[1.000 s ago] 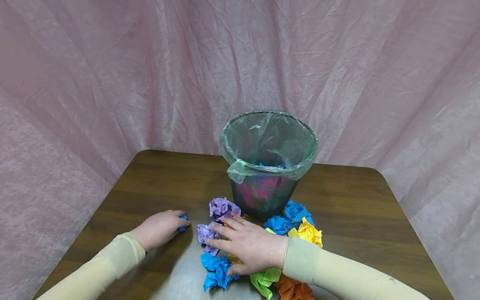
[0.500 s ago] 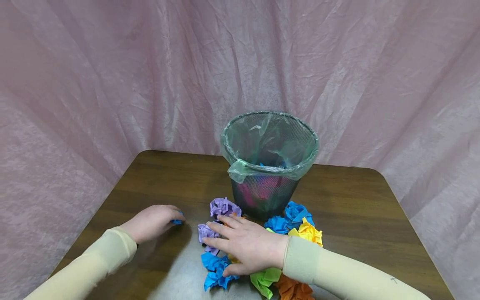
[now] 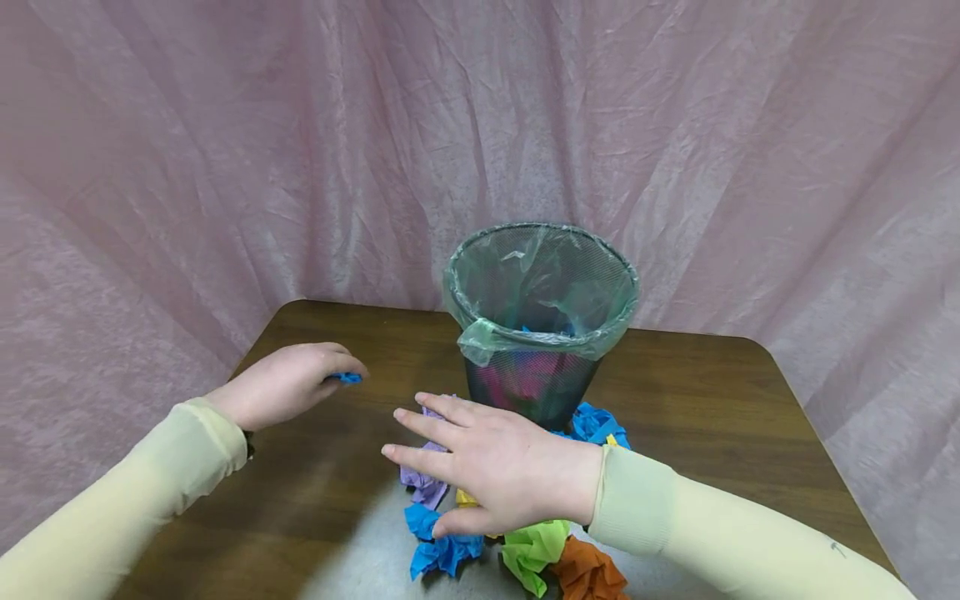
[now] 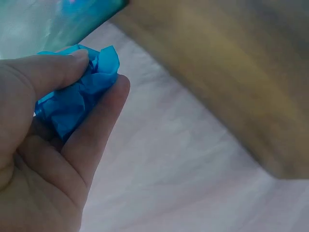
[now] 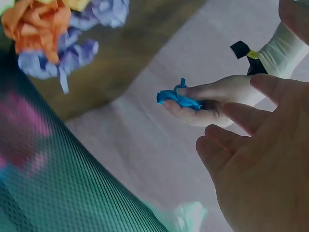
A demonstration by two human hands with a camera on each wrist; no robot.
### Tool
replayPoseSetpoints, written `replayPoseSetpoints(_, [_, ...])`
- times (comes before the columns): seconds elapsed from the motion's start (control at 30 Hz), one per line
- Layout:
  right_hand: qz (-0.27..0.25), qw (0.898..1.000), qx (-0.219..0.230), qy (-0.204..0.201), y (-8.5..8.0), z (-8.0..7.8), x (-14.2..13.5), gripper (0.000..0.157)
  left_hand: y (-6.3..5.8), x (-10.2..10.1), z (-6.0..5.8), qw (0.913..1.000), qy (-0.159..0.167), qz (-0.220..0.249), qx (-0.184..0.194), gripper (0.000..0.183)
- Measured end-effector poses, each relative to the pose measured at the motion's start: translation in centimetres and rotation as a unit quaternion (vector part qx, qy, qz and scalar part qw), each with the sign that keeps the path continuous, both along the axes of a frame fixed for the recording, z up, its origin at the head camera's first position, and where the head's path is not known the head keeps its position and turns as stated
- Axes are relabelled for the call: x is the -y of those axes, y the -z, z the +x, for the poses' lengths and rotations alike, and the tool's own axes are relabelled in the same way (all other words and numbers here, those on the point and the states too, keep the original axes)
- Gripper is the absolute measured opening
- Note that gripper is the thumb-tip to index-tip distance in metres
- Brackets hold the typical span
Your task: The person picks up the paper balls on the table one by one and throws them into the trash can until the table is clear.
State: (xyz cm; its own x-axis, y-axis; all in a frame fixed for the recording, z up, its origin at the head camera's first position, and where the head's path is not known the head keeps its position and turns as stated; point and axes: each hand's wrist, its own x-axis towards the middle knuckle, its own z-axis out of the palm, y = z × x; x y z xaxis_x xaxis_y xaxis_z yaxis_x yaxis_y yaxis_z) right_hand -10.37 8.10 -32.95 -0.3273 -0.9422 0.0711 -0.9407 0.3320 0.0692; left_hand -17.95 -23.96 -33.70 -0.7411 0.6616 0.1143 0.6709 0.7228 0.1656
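Note:
In the head view my left hand (image 3: 288,383) is raised over the left part of the table, pinching a crumpled blue paper ball (image 4: 79,92) between thumb and fingers. My right hand (image 3: 510,467) is spread with straight fingers above the paper pile and holds nothing. Beneath and around it lie purple paper (image 3: 425,479), another blue ball (image 3: 446,542), a lime green ball (image 3: 534,550) and an orange-brown ball (image 3: 588,571). A bright orange ball (image 5: 36,26) shows in the right wrist view. Part of the pile is hidden under the right hand and wrist.
A black mesh wastebasket (image 3: 540,375) with a translucent green liner stands behind the pile, with pink and blue paper inside. More blue paper (image 3: 596,423) lies at its right foot. The brown wooden table (image 3: 697,417) ends before a pink curtain (image 3: 360,150).
My left hand has lifted the blue paper ball and moved away from me and slightly left. My right hand has risen off the pile with its fingers spread.

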Motion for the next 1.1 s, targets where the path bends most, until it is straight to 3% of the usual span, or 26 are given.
replayPoseSetpoints(0.27, [-0.021,0.999,-0.048,0.012,-4.0,-0.6,-1.2,0.084,-4.5,-1.4,-1.3,0.9991,0.029,0.009,-0.028,0.029])
replayPoseSetpoints(0.53, [-0.062,0.997,-0.031,0.046,-7.3,-1.2,-4.0,0.084,-8.7,-3.9,-2.2,0.9985,0.031,0.032,-0.032,0.034])
replayPoseSetpoints(0.8, [-0.063,0.991,-0.015,0.119,-9.0,-2.8,-7.8,0.084,-11.5,-7.2,-3.3,0.9951,0.067,0.049,-0.054,0.034])
replayPoseSetpoints(1.1, [-0.042,0.978,0.017,0.205,-9.5,-3.7,-11.1,0.084,-13.6,-11.8,-5.1,0.9933,0.091,0.064,-0.030,0.032])
